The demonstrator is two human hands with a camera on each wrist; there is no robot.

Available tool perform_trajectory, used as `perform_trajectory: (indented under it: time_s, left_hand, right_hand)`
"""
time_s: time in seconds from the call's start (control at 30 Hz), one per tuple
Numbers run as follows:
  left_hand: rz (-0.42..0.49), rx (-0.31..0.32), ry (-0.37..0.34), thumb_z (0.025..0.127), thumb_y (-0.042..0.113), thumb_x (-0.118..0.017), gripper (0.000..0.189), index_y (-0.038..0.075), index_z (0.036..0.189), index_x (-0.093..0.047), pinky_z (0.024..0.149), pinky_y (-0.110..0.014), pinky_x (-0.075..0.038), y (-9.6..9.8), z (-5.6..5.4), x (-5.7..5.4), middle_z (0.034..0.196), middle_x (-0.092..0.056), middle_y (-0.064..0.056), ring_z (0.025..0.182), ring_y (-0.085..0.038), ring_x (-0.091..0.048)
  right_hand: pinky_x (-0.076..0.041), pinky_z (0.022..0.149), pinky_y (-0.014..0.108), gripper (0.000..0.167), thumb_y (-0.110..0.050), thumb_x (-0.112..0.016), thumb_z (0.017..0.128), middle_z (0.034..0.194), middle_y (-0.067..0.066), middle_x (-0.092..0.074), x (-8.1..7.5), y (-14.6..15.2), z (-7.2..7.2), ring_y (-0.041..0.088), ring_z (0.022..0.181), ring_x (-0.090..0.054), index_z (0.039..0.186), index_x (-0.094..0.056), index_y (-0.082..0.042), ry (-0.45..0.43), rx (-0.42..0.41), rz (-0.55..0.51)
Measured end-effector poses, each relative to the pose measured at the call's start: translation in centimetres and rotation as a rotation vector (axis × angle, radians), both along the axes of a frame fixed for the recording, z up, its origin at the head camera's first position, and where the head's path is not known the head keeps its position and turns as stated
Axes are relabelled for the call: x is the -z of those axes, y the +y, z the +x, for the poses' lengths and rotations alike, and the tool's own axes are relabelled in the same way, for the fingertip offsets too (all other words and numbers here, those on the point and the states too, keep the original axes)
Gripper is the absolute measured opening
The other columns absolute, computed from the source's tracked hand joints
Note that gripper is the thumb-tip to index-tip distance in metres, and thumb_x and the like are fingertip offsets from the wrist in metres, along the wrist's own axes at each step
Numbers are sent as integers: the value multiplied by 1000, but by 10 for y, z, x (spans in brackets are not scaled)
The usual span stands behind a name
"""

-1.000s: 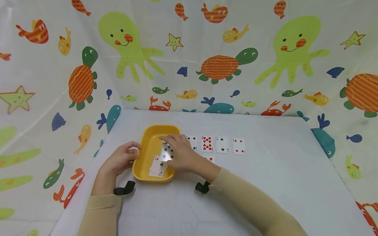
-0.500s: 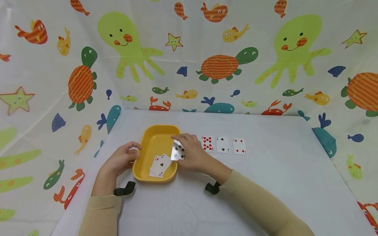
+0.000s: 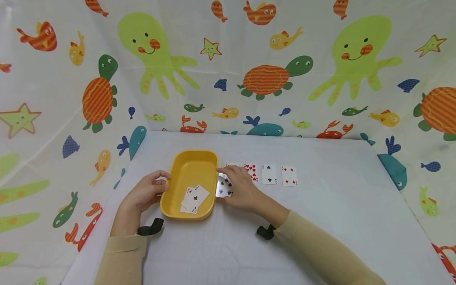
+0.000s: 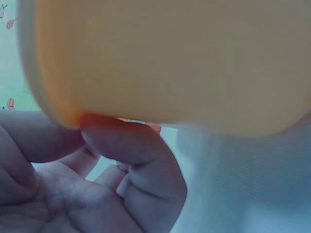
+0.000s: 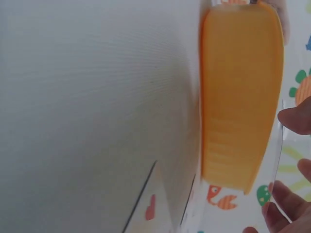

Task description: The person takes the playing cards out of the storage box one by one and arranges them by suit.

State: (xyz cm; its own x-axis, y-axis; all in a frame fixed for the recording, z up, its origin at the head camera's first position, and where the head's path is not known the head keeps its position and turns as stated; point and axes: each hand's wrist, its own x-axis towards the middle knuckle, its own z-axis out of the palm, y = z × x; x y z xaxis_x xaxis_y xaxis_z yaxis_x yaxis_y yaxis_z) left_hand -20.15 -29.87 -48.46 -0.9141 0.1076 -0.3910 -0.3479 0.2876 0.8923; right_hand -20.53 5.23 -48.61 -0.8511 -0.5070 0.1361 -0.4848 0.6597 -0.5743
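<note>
My left hand (image 3: 147, 192) grips the left side of a yellow plastic tray (image 3: 192, 172). Up close in the left wrist view, thumb and bent finger (image 4: 131, 141) meet at the tray's edge. Two white playing cards (image 3: 196, 198) overlap inside it, a club on top of a red-marked one. Just outside the tray's right wall, my right hand (image 3: 244, 189) holds a spade playing card (image 3: 223, 188), face up to the head camera, thumb on the near edge and fingers on the far edge. From the right wrist this card appears almost edge-on.
Right of the tray runs a row of face-up cards on the white table: one mostly covered by my right hand, a hearts card (image 3: 251, 174), a two of clubs (image 3: 268, 175) and a diamonds card (image 3: 290, 176). A heart-marked card (image 5: 150, 211) shows low in the right wrist view.
My right hand has carried the spade card rightward, from over the tray to beside its right wall. The left hand and the tray have stayed put.
</note>
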Motion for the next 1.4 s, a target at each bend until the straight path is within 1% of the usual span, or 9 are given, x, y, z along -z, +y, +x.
perform_trajectory:
  time_s: [0.17, 0.27, 0.43, 0.67, 0.73, 0.9, 1.03, 1.2, 1.4]
  left_hand:
    - [12, 2, 4, 106, 14, -66, 35, 8, 138, -54, 81, -28, -64, 0, 0, 0, 98, -62, -6, 90, -24, -64]
    - [11, 0, 4, 106, 14, -66, 35, 8, 138, -54, 81, -28, -64, 0, 0, 0, 98, -62, -6, 89, -24, -64]
    - [9, 0, 7, 106, 14, -66, 35, 8, 138, -54, 81, -28, -64, 0, 0, 0, 99, -63, -7, 90, -24, -65]
    - [10, 5, 8, 106, 14, -66, 36, 7, 139, -53, 82, -29, -64, 0, -1, 0, 100, -63, -8, 91, -25, -65]
    - [9, 3, 7, 106, 14, -66, 36, 7, 139, -53, 82, -29, -64, 0, -1, 0, 101, -63, -8, 91, -25, -65]
    - [6, -3, 5, 105, 16, -68, 37, 8, 139, -54, 83, -28, -64, 0, -1, -1, 102, -63, -7, 92, -25, -65]
    - [9, -5, 7, 105, 16, -68, 37, 8, 139, -54, 82, -28, -64, 0, 0, -1, 101, -63, -7, 91, -24, -65]
    - [17, -2, 11, 105, 14, -67, 36, 7, 138, -54, 81, -28, -64, -1, 0, 0, 99, -63, -6, 90, -24, -65]
    - [22, 1, 14, 105, 14, -67, 36, 7, 138, -54, 81, -28, -64, -1, 0, 1, 98, -63, -5, 90, -23, -65]
  right_hand:
    - [-35, 128, 55, 88, -20, -88, 83, 159, 0, -51, 6, 6, 3, 28, 148, -43, 161, -46, -25, 12, -4, 4]
    - [-34, 128, 55, 91, -20, -88, 83, 160, 0, -51, 10, 9, 4, 28, 149, -43, 162, -44, -25, 3, -7, 13]
    - [-36, 125, 56, 96, -18, -89, 82, 162, 2, -50, 16, 12, 7, 30, 149, -42, 164, -40, -24, -42, -21, 19]
    - [-38, 122, 61, 102, -14, -88, 82, 161, 2, -52, 16, 10, 8, 32, 148, -44, 168, -34, -24, -113, -42, 44]
    - [-39, 121, 62, 105, -14, -89, 81, 161, 2, -53, 16, 8, 9, 32, 148, -44, 169, -32, -24, -131, -47, 63]
    - [-38, 122, 59, 108, -16, -89, 82, 163, -2, -51, 17, 5, 9, 29, 148, -44, 170, -28, -29, -177, -45, 126]
    - [-38, 121, 59, 106, -15, -89, 82, 165, -1, -50, 18, 4, 9, 29, 147, -45, 170, -30, -28, -194, -45, 144]
    - [-38, 119, 59, 104, -14, -87, 82, 164, -2, -50, 20, 5, 8, 30, 147, -45, 169, -32, -29, -193, -40, 162]
    - [-37, 120, 60, 103, -15, -86, 82, 164, -1, -50, 20, 5, 8, 32, 149, -43, 169, -32, -29, -200, -33, 176]
